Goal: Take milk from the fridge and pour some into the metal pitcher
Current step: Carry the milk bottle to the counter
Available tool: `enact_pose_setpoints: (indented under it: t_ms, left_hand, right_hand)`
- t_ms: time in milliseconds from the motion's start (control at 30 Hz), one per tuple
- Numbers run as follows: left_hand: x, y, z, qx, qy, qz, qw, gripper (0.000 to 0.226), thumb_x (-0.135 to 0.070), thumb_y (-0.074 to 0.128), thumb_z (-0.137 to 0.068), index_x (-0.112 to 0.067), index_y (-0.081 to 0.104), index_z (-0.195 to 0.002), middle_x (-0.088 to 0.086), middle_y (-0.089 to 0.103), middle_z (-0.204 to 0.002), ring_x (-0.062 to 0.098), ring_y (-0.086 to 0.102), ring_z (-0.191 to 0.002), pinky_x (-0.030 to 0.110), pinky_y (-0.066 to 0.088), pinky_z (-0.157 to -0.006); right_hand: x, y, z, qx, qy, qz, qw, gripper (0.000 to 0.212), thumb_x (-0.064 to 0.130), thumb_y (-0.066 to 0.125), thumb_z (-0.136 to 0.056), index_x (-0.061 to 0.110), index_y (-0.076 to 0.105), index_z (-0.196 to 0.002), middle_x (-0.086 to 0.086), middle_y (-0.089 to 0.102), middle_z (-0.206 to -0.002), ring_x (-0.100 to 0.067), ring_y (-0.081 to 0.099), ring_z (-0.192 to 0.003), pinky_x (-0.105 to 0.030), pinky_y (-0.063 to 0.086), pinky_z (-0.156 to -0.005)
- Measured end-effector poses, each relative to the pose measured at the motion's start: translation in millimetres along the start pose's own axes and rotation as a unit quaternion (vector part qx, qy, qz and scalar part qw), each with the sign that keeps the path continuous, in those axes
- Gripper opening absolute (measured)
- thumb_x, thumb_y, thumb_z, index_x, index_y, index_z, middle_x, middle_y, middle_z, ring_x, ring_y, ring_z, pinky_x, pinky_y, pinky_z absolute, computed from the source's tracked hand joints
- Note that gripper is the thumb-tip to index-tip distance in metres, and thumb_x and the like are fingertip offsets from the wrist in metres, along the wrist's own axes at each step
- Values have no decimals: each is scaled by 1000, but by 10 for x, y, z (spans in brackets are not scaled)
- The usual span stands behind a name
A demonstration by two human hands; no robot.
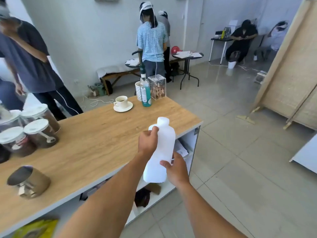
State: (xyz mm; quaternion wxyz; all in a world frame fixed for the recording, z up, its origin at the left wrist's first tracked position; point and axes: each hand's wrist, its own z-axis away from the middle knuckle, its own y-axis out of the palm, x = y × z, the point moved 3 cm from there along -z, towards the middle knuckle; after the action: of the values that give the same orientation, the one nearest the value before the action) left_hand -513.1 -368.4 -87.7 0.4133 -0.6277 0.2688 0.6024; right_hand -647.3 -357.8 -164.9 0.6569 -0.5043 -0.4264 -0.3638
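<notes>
A white plastic milk bottle [163, 145] with its white cap on is held in the air at the right end of the wooden counter [96, 145]. My left hand [148, 141] grips the bottle's shoulder near the neck. My right hand [175, 166] holds its lower body from the right. The metal pitcher [30, 180] stands on the counter's near left part, blurred, well away from both hands.
Several lidded jars [34, 127] crowd the counter's left. A cup on a saucer [122, 103], a teal bottle [145, 93] and a clear box [157, 86] stand at the far end. People stand at left and behind. A white cabinet edge [305, 157] is at right, with tiled floor between.
</notes>
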Motion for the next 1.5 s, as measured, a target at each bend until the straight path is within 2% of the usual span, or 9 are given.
enact_pose_setpoints:
  t_ms: [67, 267, 533, 733, 867, 967, 1200, 1333, 1500]
  left_hand:
    - [45, -189, 45, -27, -8, -1, 1000, 41, -50, 46, -71, -13, 29, -61, 10, 27, -69, 22, 27, -65, 39, 24, -63]
    - [375, -1102, 288, -162, -36, 14, 986, 44, -53, 45, -69, -11, 34, -63, 10, 29, -68, 24, 28, -65, 40, 24, -62]
    - [505, -1982, 403, -255, -50, 32, 965, 43, -54, 46, -64, -12, 39, -67, 9, 29, -70, 25, 26, -68, 41, 22, -61]
    - [582, -2506, 350, -279, -46, 48, 958, 39, -49, 48, -71, -19, 26, -58, 6, 23, -62, 20, 22, -60, 35, 17, -56]
    - [677, -2909, 240, -300, -45, 61, 951, 41, -52, 47, -68, -13, 38, -66, 9, 28, -68, 24, 26, -67, 39, 22, -61]
    - [790, -3159, 122, -295, -39, 54, 953, 41, -49, 47, -73, -11, 37, -63, 10, 29, -66, 24, 27, -65, 38, 26, -62]
    - [1023, -3644, -269, -284, -25, 71, 956, 42, -44, 48, -81, -15, 30, -56, 8, 28, -59, 22, 27, -60, 35, 23, -58]
    - [1121, -3793, -408, -280, -14, 75, 957, 48, -35, 49, -92, -17, 28, -54, 6, 29, -55, 18, 27, -53, 26, 30, -53]
    - [1237, -3869, -544, -261, 14, 55, 964, 48, -45, 46, -84, -20, 27, -49, 5, 30, -52, 19, 29, -55, 37, 28, -58]
  right_hand:
    - [54, 116, 36, 25, -8, 9, 1000, 32, 31, 70, -86, 26, 52, -113, 7, 58, -109, -16, 56, -99, -30, 45, -74]
    - [229, 911, 237, 148, -56, 35, 987, 35, 27, 71, -86, 22, 57, -118, 3, 60, -114, -18, 58, -103, -39, 50, -89]
    - [545, 1668, 402, 225, -106, 55, 967, 31, 27, 71, -85, 22, 60, -114, 6, 55, -109, -17, 59, -99, -36, 51, -84]
    - [760, 2183, 452, 264, -127, 63, 954, 27, 28, 69, -84, 26, 61, -110, 7, 56, -109, -17, 61, -96, -40, 52, -85]
    - [932, 2606, 424, 282, -146, 83, 945, 31, 24, 66, -87, 24, 59, -118, 5, 53, -112, -19, 58, -102, -36, 48, -86]
    - [986, 2913, 409, 286, -159, 99, 940, 34, 23, 62, -90, 24, 57, -124, 5, 52, -116, -17, 55, -105, -32, 43, -82]
    - [1182, 3446, 271, 261, -176, 115, 942, 40, 21, 60, -93, 28, 51, -131, 9, 50, -118, -16, 56, -105, -28, 44, -81]
    - [1209, 3628, 155, 235, -203, 138, 940, 43, 22, 61, -94, 28, 48, -134, 7, 51, -122, -16, 57, -107, -28, 46, -82]
    - [1189, 3840, 42, 211, -185, 132, 951, 46, 20, 60, -93, 26, 45, -136, 5, 51, -124, -17, 55, -110, -27, 44, -81]
